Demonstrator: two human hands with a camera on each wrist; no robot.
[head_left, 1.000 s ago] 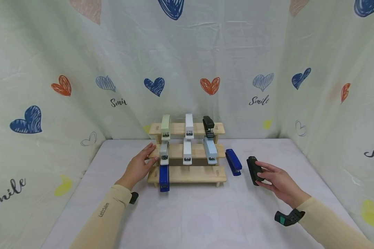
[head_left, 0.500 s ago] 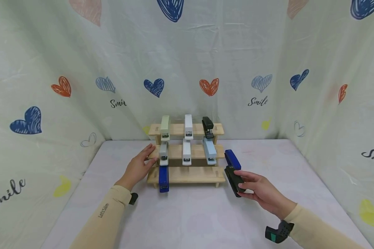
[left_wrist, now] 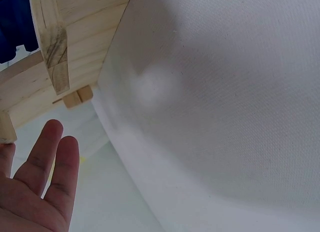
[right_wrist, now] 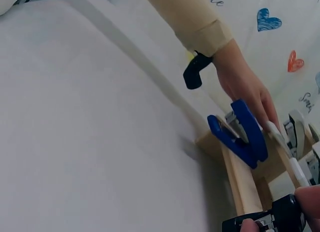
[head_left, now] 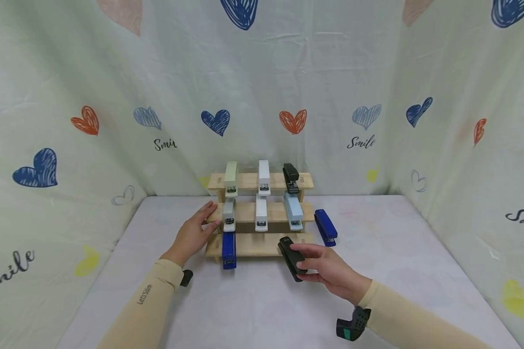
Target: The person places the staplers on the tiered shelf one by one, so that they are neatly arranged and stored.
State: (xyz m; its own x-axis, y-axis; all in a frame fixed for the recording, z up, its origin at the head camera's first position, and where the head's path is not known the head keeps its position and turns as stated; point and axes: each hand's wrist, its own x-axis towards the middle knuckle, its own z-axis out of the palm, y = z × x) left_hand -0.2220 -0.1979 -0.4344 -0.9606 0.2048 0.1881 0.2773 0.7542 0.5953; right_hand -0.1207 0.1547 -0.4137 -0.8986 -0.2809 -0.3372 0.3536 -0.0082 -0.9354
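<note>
My right hand (head_left: 332,269) pinches a black stapler (head_left: 292,259) between thumb and fingers. It hangs tilted in front of the right part of the bottom shelf of a three-tier wooden rack (head_left: 257,245). In the right wrist view, the black stapler (right_wrist: 287,214) shows at the lower edge between fingertips. My left hand (head_left: 193,236) holds the left end of the middle shelf, thumb at its front edge; two fingers (left_wrist: 65,167) extend straight in the left wrist view. Beside that hand, a blue stapler (head_left: 229,249) lies on the bottom shelf's left end.
The top shelf bears a green stapler (head_left: 231,179), a white stapler (head_left: 264,178) and a black one. On the middle shelf are a grey stapler (head_left: 229,215), a white one and a light blue stapler (head_left: 293,212). Another blue stapler (head_left: 325,227) lies on the table right of the rack.
My right hand has carried the black stapler leftward, from right of the loose blue stapler, past it, to the front of the bottom shelf. The left hand has stayed on the rack.
</note>
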